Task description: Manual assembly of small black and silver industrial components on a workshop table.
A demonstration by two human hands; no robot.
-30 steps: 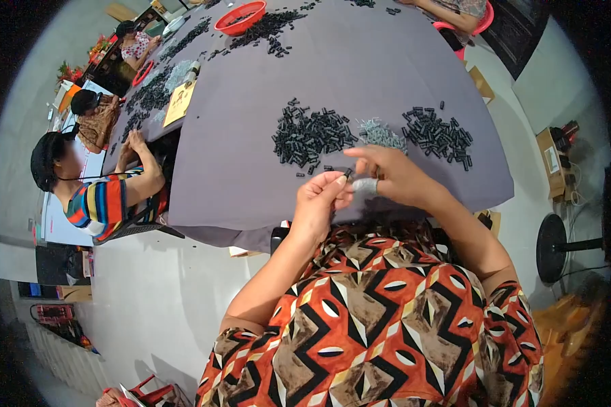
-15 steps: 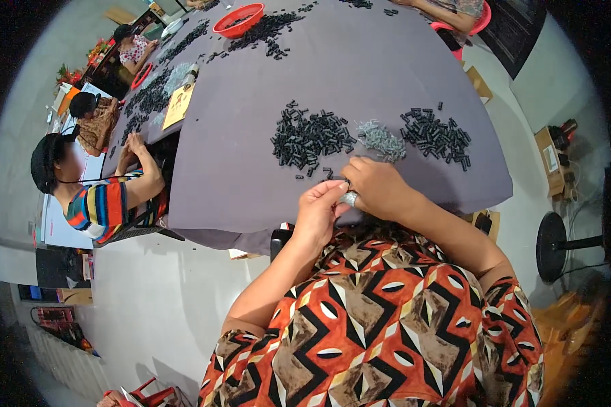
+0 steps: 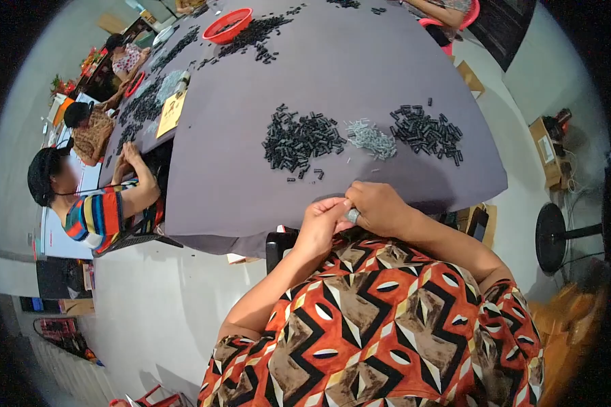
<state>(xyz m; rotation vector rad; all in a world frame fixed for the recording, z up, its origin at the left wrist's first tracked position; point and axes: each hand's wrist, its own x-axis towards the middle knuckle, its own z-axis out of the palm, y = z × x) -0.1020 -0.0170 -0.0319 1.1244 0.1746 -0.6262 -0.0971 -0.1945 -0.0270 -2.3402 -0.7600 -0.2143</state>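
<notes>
While three heaps are lying on the grey desk (image 3: pixel 360 74) beyond the hands, a left pile of black pieces (image 3: pixel 299 141), a middle pile of pale pieces (image 3: pixel 371 138) and a right pile of black pieces (image 3: pixel 428 130), nothing is standing between them and the hands. Far off, a red bowl (image 3: pixel 231 26) is sitting among more black bits, and a person in a striped sleeve (image 3: pixel 98 217) is working at the left edge. Near the desk's near edge, the left hand (image 3: pixel 321 226) and right hand (image 3: pixel 380 207) are meeting, both pinching one small silvery piece (image 3: pixel 352 216) between their fingertips, each grip closed on it.
</notes>
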